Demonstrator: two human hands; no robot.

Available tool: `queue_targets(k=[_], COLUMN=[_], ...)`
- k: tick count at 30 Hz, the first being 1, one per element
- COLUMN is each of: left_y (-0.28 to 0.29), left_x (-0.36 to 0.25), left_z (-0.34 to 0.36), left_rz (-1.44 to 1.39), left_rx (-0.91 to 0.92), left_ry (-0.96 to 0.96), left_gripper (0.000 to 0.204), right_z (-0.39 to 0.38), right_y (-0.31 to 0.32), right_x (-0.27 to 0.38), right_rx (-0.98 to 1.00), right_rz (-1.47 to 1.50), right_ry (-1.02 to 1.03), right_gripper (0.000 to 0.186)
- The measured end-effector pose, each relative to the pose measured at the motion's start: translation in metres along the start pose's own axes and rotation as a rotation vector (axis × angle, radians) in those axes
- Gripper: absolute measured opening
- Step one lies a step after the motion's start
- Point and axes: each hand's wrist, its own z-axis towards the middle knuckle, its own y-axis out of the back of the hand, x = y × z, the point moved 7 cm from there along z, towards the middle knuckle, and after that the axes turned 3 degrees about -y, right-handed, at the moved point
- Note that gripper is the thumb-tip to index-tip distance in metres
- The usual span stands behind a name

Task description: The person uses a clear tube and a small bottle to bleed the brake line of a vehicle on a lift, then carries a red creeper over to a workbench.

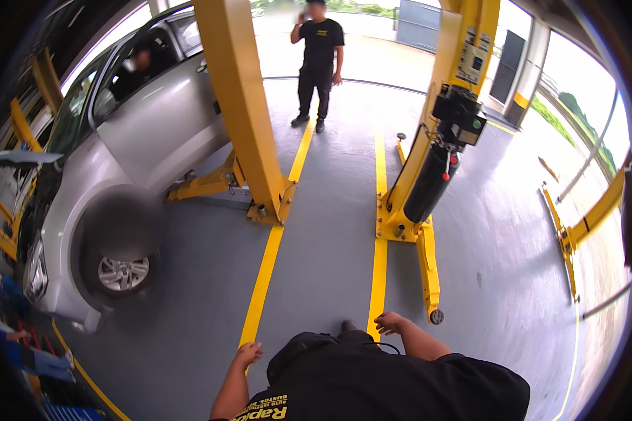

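My left hand [248,353] hangs beside my body above a yellow floor line [265,281], its fingers loosely curled with nothing visible in them. On the other side, my right hand [389,323] hangs near a second yellow floor line [377,295]. Its fingers are bent but slightly apart, and I see nothing held. Neither hand touches any equipment. A thin dark cord [386,345] loops out by the front of my black shirt [400,386]. One dark shoe [349,325] shows on the grey floor [323,245] between the lines.
A yellow lift post [242,105] stands ahead left beside a silver car [161,105] with someone inside. Ahead right, another yellow post [428,126] carries a black cylinder [432,184]; its low arm [428,270] juts toward me. Another person [321,59] stands ahead between the posts.
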Motion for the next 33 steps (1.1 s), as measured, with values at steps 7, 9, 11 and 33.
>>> queue_targets(k=[7,9,11,33], left_y=[-0.064,-0.086,-0.114,-0.306], left_x=[0.175,0.179,0.185,0.139], left_z=[-0.086,-0.105,-0.117,-0.221], left_rz=[-0.063,0.029,0.046,-0.757], left_rx=[-0.089,-0.002,0.018,-0.427], left_ry=[0.636,0.210,0.213,0.700], left_gripper=[0.029,0.030,0.030,0.028], right_z=[0.049,0.054,0.057,0.104], right_y=[0.103,0.123,0.133,0.067], right_x=[-0.024,-0.014,0.011,0.183], right_rx=[0.038,0.036,0.053,0.417], right_rz=[-0.176,-0.182,-0.253,-0.651], right_ry=[-0.131,-0.140,-0.124,0.106], right_gripper=[0.028,0.026,0.025,0.030])
